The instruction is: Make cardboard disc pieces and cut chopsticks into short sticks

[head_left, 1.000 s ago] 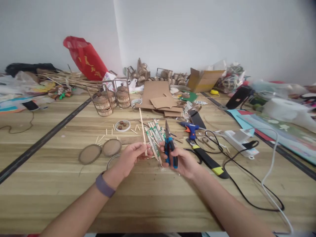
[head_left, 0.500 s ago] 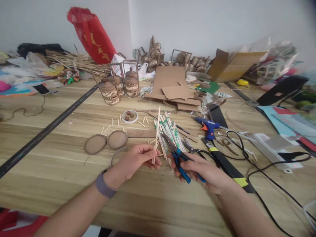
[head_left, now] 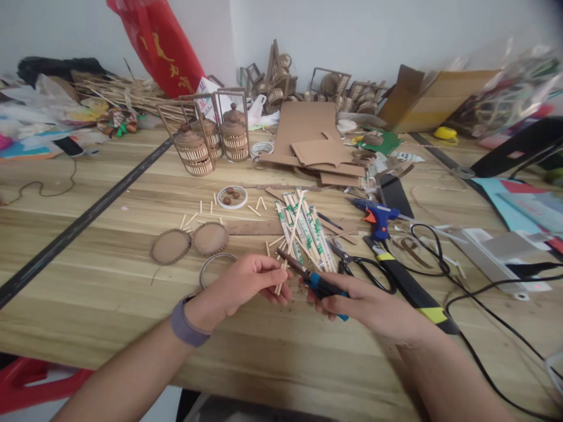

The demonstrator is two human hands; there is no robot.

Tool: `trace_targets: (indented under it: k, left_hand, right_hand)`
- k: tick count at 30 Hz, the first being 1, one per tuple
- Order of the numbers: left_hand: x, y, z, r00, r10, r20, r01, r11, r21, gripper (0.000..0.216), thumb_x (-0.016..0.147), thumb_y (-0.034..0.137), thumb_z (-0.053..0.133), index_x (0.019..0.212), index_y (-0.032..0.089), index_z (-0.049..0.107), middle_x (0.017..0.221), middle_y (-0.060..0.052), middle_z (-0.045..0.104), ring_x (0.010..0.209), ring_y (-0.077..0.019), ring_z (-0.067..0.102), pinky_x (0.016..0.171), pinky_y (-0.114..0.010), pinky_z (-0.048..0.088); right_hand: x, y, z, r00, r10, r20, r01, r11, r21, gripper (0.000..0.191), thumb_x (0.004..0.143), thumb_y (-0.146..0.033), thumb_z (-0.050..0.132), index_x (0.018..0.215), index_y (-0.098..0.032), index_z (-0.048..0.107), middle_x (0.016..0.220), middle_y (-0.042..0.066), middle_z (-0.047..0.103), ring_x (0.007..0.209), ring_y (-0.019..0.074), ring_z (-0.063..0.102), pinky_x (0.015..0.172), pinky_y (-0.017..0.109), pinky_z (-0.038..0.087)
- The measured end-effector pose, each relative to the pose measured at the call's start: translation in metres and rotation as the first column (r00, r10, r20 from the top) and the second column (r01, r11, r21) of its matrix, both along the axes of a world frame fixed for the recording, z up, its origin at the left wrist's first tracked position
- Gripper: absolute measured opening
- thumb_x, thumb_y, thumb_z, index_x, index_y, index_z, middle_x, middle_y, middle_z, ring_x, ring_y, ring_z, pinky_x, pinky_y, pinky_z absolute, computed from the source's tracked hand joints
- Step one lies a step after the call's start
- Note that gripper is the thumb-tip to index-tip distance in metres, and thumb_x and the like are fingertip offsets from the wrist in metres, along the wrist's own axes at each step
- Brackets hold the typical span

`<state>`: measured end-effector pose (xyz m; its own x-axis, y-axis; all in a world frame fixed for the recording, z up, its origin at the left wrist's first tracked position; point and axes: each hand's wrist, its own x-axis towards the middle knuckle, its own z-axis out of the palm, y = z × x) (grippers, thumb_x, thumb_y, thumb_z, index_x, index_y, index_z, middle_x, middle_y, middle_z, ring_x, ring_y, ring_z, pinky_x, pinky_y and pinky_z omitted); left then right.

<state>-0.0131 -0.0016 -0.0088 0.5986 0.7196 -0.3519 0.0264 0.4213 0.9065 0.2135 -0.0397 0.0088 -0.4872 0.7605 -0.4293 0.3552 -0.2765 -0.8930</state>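
Observation:
My left hand (head_left: 259, 278) pinches a pair of thin wooden chopsticks (head_left: 294, 225) near their lower end, tilted up and away. In my right hand (head_left: 343, 296) are blue-handled pliers (head_left: 323, 286), their jaws pointing left and lying across the chopsticks just above my left fingertips. Whether the jaws press on the wood I cannot tell. Beyond both hands lie several paper-wrapped chopsticks (head_left: 314, 231) with green print. Black-handled scissors (head_left: 367, 266) rest beside my right hand. A metal ring (head_left: 206, 268) lies partly behind my left hand, near two round cardboard discs (head_left: 211, 238) with braided rims.
A blue glue gun (head_left: 377, 215) and a black-and-yellow cutter (head_left: 411, 287) lie to the right, among black cables (head_left: 479, 331). Short cut sticks (head_left: 191, 219) and a white tape roll (head_left: 233, 197) with brown beads sit left of centre. Small lantern-like baskets (head_left: 193, 153) and cardboard (head_left: 303, 132) stand behind.
The pliers have moved left and their handles have come together, bringing the jaws onto the chopsticks. The chopsticks now lean more to the right. The whole view has shifted slightly.

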Motion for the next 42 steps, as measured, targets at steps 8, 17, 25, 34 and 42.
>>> trace_targets:
  k: [8,17,25,34,42]
  left_hand:
    - [0.003,-0.002,0.003,0.999,-0.037,-0.004,0.037,0.999,-0.036,0.036,0.068,0.049,0.074,0.069,0.014,0.068,0.066,-0.005,0.07,0.055,-0.0123,0.061,0.056,-0.023,0.046]
    - [0.004,-0.004,0.0,0.999,-0.028,0.016,0.03,0.991,-0.133,0.037,0.062,0.049,0.079,0.069,0.014,0.069,0.064,-0.004,0.07,0.054,-0.013,0.061,0.056,-0.025,0.047]
    - [0.003,-0.004,-0.002,0.999,-0.035,0.027,0.039,0.985,-0.169,0.038,0.061,0.049,0.081,0.071,0.014,0.07,0.063,-0.003,0.069,0.053,-0.0117,0.061,0.056,-0.024,0.047]
    - [0.006,-0.004,-0.003,1.0,-0.013,-0.005,0.013,0.991,-0.135,0.04,0.059,0.051,0.08,0.065,0.014,0.067,0.06,-0.003,0.068,0.05,-0.0108,0.058,0.052,-0.023,0.043]
    - [0.009,-0.006,-0.004,1.0,-0.028,0.005,0.029,0.992,-0.12,0.043,0.058,0.053,0.08,0.066,0.012,0.067,0.06,-0.003,0.067,0.05,-0.0099,0.057,0.052,-0.022,0.042]
  right_hand:
    - [0.001,-0.001,0.0,0.999,0.024,0.021,-0.025,0.998,0.06,0.025,0.08,-0.03,0.058,0.101,-0.017,0.064,0.093,0.003,0.062,0.086,0.0177,0.053,0.075,0.029,0.043]
    - [-0.003,-0.002,0.0,1.0,0.008,0.018,-0.01,0.996,0.092,0.037,0.077,-0.033,0.059,0.11,-0.019,0.067,0.098,0.005,0.065,0.093,0.0221,0.055,0.084,0.035,0.044]
    - [-0.005,-0.003,0.004,1.0,0.02,0.015,-0.022,0.993,0.119,0.041,0.077,-0.033,0.058,0.115,-0.018,0.067,0.102,0.005,0.066,0.096,0.0227,0.055,0.088,0.036,0.044]
    - [-0.007,-0.003,0.007,0.999,0.03,0.041,-0.036,0.99,0.139,0.04,0.078,-0.033,0.057,0.113,-0.018,0.067,0.1,0.005,0.066,0.095,0.0232,0.056,0.087,0.036,0.045]
    - [-0.009,-0.004,0.011,0.997,0.063,0.053,-0.073,0.974,0.213,0.039,0.08,-0.03,0.054,0.115,-0.019,0.065,0.101,0.005,0.066,0.099,0.0234,0.058,0.09,0.036,0.046]
